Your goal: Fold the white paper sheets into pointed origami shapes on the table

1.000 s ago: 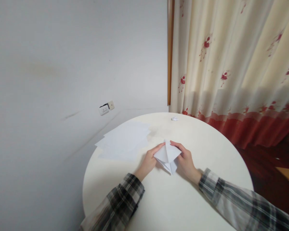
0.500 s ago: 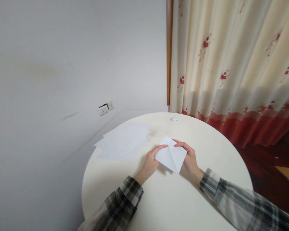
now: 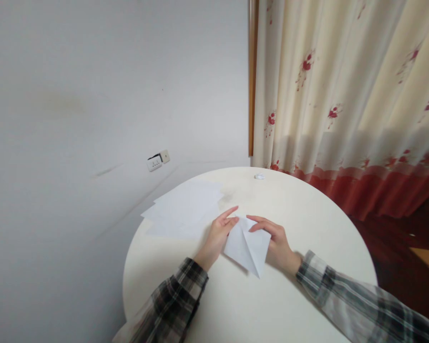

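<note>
A folded sheet of white paper (image 3: 249, 247), roughly a diamond with a crease down its middle, is held above the table between both hands. My left hand (image 3: 219, 236) pinches its upper left edge, thumb on the near face and index finger stretched past the top. My right hand (image 3: 276, 240) grips the right side, with the thumb on the face and the other fingers partly hidden behind the paper. One corner points down toward me.
Loose white sheets (image 3: 186, 207) lie overlapping on the left of the round white table (image 3: 307, 205). A small crumpled paper (image 3: 259, 176) sits near the far edge. Beyond are a wall with a socket (image 3: 154, 163) and a floral curtain (image 3: 329, 95).
The folded paper has moved slightly left and toward me, its lower corner now further down. My left hand has shifted left, its index finger lifted off the face.
</note>
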`<state>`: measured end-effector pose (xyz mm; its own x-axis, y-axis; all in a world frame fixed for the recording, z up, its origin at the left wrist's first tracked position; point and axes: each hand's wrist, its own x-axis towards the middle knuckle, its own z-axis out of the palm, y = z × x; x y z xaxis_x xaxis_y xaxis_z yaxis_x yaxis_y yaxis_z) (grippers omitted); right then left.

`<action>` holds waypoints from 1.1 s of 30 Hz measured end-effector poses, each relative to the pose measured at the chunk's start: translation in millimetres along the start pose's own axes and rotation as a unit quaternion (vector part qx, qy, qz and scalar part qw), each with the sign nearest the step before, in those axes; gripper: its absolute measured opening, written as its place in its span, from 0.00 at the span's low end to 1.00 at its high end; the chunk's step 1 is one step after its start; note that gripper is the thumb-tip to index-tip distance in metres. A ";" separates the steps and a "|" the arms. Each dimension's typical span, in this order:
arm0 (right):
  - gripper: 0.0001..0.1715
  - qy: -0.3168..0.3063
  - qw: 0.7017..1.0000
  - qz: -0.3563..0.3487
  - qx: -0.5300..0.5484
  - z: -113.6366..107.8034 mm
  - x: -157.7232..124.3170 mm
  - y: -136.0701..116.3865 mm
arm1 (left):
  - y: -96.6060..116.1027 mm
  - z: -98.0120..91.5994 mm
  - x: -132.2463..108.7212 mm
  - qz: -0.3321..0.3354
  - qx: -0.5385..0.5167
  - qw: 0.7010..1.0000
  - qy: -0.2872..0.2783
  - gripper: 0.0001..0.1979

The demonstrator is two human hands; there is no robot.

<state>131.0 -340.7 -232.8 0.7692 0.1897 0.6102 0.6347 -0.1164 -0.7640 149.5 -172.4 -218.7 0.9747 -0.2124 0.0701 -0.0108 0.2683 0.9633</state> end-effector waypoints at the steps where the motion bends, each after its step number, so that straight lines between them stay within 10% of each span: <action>1: 0.05 -0.011 0.999 -0.022 -0.025 -1.2 -0.2 -1.4 | -1.2 -0.3 0.5 -0.004 -0.003 1.000 0.003 0.27; 14: 0.07 -0.022 0.997 -0.051 -0.051 -3.0 0.6 -1.5 | 3.5 2.8 -3.4 0.032 0.020 0.997 0.066 0.16; 20: 0.07 -0.018 0.991 0.078 0.111 4.4 5.0 2.3 | 1.3 -2.9 1.5 0.068 0.081 0.983 0.149 0.12; 25: 0.05 0.042 0.945 0.193 0.261 13.0 5.8 10.0 | -4.8 -6.1 2.3 0.000 0.077 0.993 0.088 0.13; 33: 0.09 -0.040 0.939 0.245 0.239 -7.5 15.3 19.0 | -16.2 -22.9 11.2 0.006 0.149 0.983 0.104 0.14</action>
<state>155.4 -347.3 -236.5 0.9401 0.3019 0.1583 0.0863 0.2386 -0.9673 165.7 -157.6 -239.4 0.9983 -0.0066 0.0583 -0.0584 -0.0239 0.9980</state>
